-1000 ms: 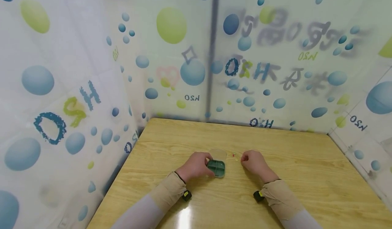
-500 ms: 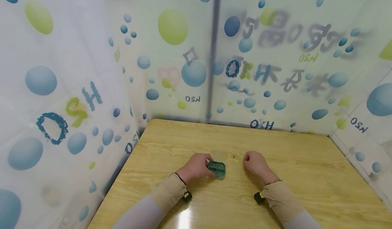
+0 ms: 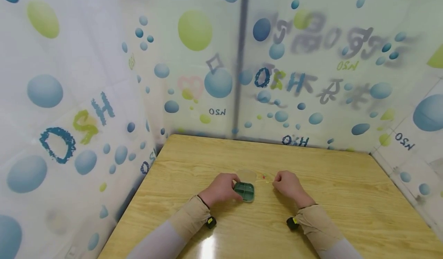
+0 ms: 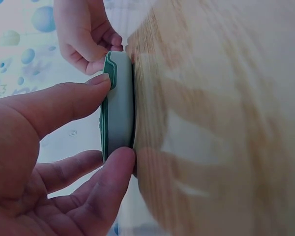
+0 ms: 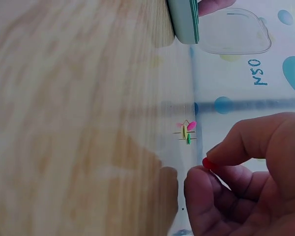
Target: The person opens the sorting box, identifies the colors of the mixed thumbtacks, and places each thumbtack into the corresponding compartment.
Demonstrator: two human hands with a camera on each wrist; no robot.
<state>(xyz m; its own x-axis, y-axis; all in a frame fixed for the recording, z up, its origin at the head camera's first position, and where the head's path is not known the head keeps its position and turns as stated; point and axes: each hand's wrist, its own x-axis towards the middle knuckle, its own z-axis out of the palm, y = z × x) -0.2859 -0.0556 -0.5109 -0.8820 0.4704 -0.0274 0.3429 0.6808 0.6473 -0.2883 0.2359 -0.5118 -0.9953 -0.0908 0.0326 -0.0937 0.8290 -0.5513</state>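
My left hand (image 3: 222,187) grips the left side of a small green pill box (image 3: 244,192) on the table, its thumb and fingers at the rim and wall. Inside, the open box is divided into several compartments. The left wrist view shows the pale side wall and green top edge of this box. Right of it, my right hand (image 3: 288,186) pinches a small round red piece (image 5: 207,162) between thumb and finger, low at the tabletop. Between the hands lie several tiny pieces (image 5: 187,131) in pink, yellow and green; their kind is too small to make out.
A clear lid (image 5: 236,33) lies flat just behind the box. Everything rests on a wood-grain table (image 3: 311,166). Behind and to the left hang pale curtains (image 3: 194,66) printed with blue and green bubbles.
My right hand shifted slightly right, then back left, its fingers still pinched. My left hand and the pill box stay in place.
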